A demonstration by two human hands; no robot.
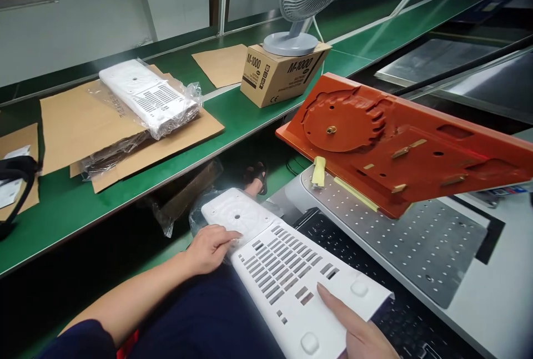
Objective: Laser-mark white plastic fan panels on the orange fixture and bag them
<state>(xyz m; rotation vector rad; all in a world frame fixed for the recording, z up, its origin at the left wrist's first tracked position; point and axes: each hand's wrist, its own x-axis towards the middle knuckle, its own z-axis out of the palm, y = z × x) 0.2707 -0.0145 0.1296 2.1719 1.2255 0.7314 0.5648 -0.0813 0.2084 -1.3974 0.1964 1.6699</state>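
Note:
A white slotted plastic panel (287, 270) lies slanted across my lap, its far end resting in clear plastic film. My left hand (212, 248) grips the panel's left edge near the round hole, index finger stretched over the surface. At the near right end, my right hand (353, 325) holds the panel with the thumb on top; its other fingers are hidden beneath. Beyond the panel, an orange fixture (353, 131) with a round recess stands tilted above a perforated metal plate (416, 242).
Wrapped white panels (145, 92) lie on cardboard (83, 126) on the green bench (225, 120). A grey fan (291, 43) stands on an M-1000 box (270, 81). A black keyboard (333, 242) sits beside the held panel. A person's sandalled foot (256, 180) shows below.

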